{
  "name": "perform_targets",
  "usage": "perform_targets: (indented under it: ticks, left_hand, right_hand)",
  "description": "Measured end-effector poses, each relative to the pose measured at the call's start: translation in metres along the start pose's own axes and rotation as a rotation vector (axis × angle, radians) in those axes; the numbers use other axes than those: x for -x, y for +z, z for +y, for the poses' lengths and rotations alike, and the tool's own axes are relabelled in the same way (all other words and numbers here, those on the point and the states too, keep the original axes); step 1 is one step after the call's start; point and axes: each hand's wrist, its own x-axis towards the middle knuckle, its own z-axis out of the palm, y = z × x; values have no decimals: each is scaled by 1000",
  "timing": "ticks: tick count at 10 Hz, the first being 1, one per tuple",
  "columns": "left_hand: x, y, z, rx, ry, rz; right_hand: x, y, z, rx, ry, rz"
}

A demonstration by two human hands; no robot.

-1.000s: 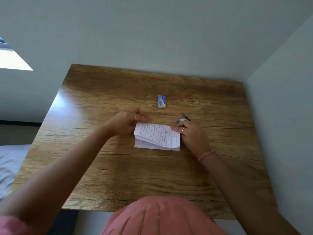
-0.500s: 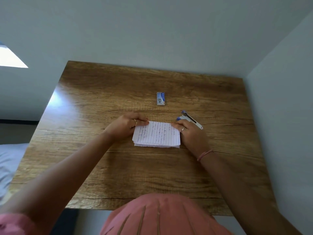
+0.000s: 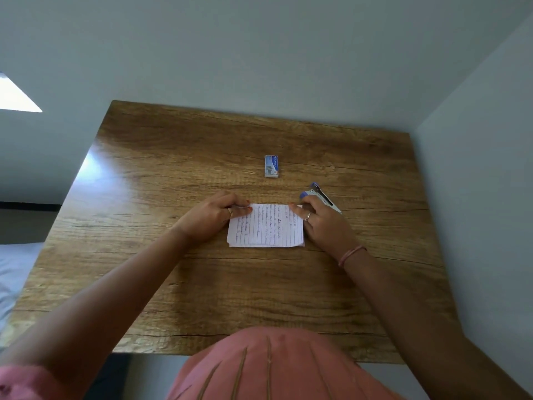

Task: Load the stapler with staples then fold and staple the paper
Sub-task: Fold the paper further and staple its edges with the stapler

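Note:
The lined, handwritten paper (image 3: 266, 225) lies folded and flat on the wooden table (image 3: 202, 284). My left hand (image 3: 212, 216) pinches its upper left corner with curled fingers. My right hand (image 3: 323, 223) rests along the right edge, with its fingertips pressing the upper right corner. The blue and silver stapler (image 3: 323, 196) lies on the table just behind my right hand, partly hidden by it. A small blue and white staple box (image 3: 271, 166) sits farther back, apart from both hands.
The table stands in a corner, with a wall behind it and another wall close on its right. A bed (image 3: 14, 272) lies to the left of the table. My pink-clad lap (image 3: 268, 368) is at the near edge.
The raised top layer of the paper has come down flat onto the lower layer. Both hands stay at the upper corners, and more of the stapler shows.

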Motion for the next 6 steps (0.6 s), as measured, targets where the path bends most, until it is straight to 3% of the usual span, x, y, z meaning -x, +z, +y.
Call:
perform_targets:
  ticks: [2,4,5,6]
  left_hand:
    - [-1,-7,-4,-85,73,-46]
    - [-2,-7,-5,-56,34,-22]
    - [-1,-8,-5,-60,38,-23]
    - [5,-13,-8,-276,214,-48]
  right_hand:
    - [-2,4,10,32,-165,-16]
    - [-8,-4,11,-163,-36,-81]
    - [-11,-2,14,-88,-61,-127]
    - [-13,2,13,-27,-33,-161]
